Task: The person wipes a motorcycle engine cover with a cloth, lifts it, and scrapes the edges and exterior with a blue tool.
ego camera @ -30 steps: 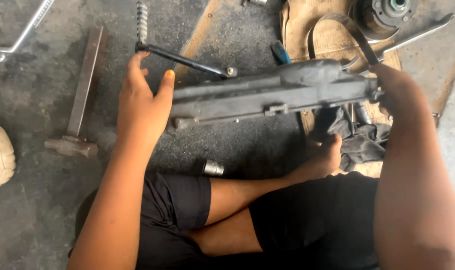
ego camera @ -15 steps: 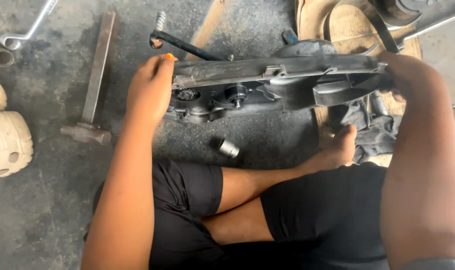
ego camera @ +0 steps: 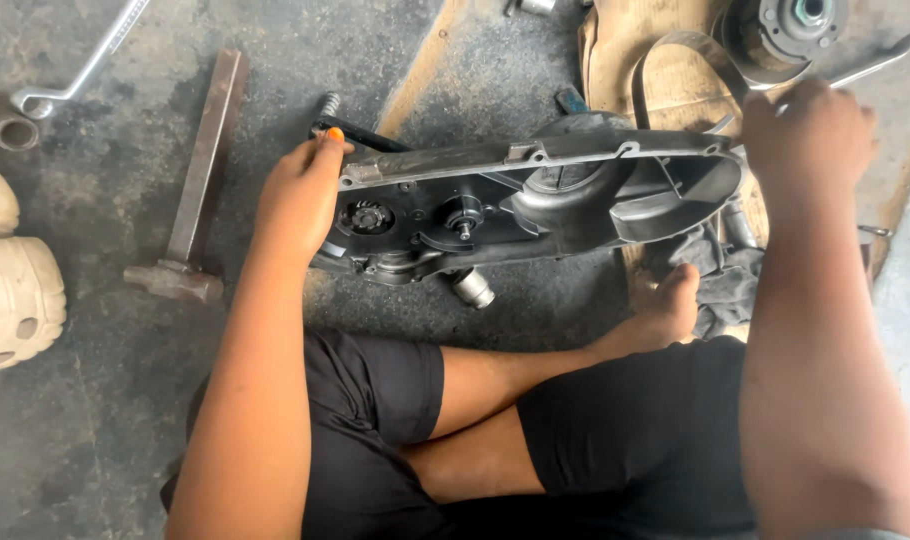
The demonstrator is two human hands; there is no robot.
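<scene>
**Above the crossed legs, an engine cover held at both ends**

Over the concrete floor, a long dark engine cover sits tilted, its inner side with small gears facing up. The left hand clasps its left end; the right hand grips its right end. Below it lies a small metal socket. A hammer lies to the left, a wrench beyond it.

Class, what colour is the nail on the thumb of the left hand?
Orange, on the left hand gripping the dark engine cover; seen in the head view.
</scene>
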